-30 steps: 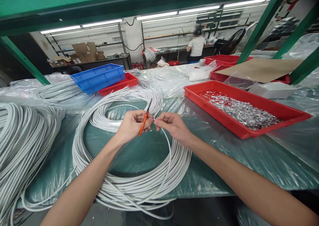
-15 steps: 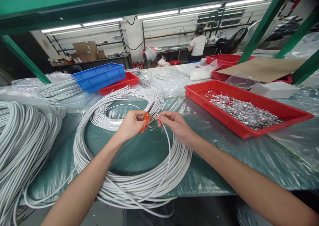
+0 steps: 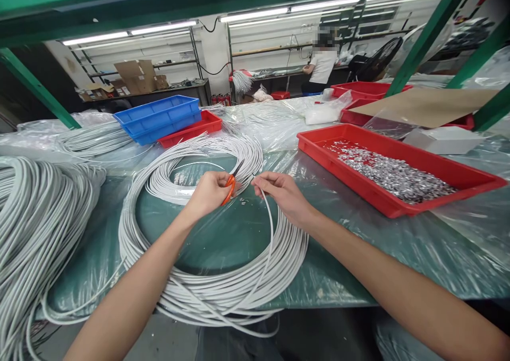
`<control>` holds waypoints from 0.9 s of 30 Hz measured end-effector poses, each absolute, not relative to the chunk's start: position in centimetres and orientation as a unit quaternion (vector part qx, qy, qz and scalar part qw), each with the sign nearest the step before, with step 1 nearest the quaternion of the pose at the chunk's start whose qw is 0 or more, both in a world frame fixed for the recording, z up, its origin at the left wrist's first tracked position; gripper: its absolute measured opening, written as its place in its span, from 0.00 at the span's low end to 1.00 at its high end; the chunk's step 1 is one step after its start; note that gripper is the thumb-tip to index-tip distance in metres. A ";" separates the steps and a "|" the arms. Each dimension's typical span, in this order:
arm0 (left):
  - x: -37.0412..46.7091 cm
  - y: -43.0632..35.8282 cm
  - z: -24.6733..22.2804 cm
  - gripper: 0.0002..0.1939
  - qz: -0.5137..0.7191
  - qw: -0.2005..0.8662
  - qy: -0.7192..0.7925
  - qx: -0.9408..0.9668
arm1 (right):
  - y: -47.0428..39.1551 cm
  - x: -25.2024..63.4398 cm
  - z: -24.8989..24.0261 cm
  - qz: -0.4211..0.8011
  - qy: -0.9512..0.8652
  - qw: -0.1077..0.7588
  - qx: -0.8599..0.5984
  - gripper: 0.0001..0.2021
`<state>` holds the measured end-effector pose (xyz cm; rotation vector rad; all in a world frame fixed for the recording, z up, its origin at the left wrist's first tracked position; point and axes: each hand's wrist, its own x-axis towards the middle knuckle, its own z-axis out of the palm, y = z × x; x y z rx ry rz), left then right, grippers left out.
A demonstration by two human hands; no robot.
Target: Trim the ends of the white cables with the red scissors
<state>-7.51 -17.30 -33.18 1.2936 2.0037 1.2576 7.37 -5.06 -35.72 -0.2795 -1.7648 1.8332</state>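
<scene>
Two bare hands meet near the middle of the desk (image 3: 342, 265), just apart. The left hand (image 3: 209, 194) has its fingers closed around orange-handled scissors (image 3: 229, 190), whose slim dark blades point away from the person. The right hand (image 3: 283, 194) has its fingers pinched together on a thin, smooth white cable (image 3: 271, 225), just behind its short dark tip. From there the cable bows down onto a big coil (image 3: 235, 289) of the same white strands, layered loosely, with many cut ends fanned out at the far side.

The coil's near loops droop past the front edge of the desk. On the left, a thick bundle of cable (image 3: 48, 233) also hangs over that edge. Bare green surface shows within the coil and in a wide stretch to its right, up to the red tray (image 3: 354, 186) of small shiny pieces. Farther back, blue trays (image 3: 159, 119) limit the left side, and a green beam (image 3: 167, 10) crosses overhead.
</scene>
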 end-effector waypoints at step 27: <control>-8.5 -17.4 -33.6 0.11 0.447 0.086 0.756 0.471 | -9.7 19.2 -30.7 0.636 -0.597 0.458 -0.170 0.06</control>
